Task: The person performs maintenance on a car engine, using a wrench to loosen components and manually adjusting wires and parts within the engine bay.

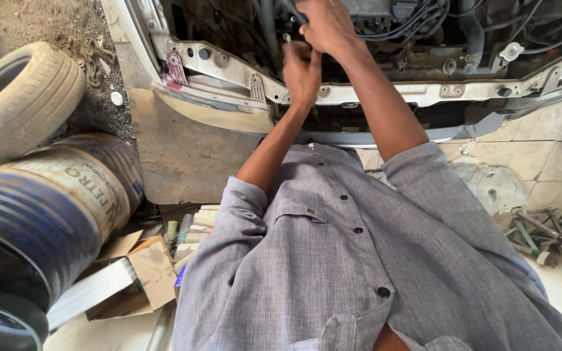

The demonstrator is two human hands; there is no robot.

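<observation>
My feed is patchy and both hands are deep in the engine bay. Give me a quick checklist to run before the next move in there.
1. Left hand closed in a fist at the white metal front crossmember: ok; what it grips, cannot tell.
2. Right hand laid over the black hoses and cables: ok; whether it holds one, cannot tell.
3. Small part between the hands seen clearly: not ok, blurred.
4. Grey shirt sleeves pushed back off the forearms: ok.
5. Footing: cannot tell; torn brown cardboard and a blue metal drum lie close on the left, loose metal parts on the right.
</observation>
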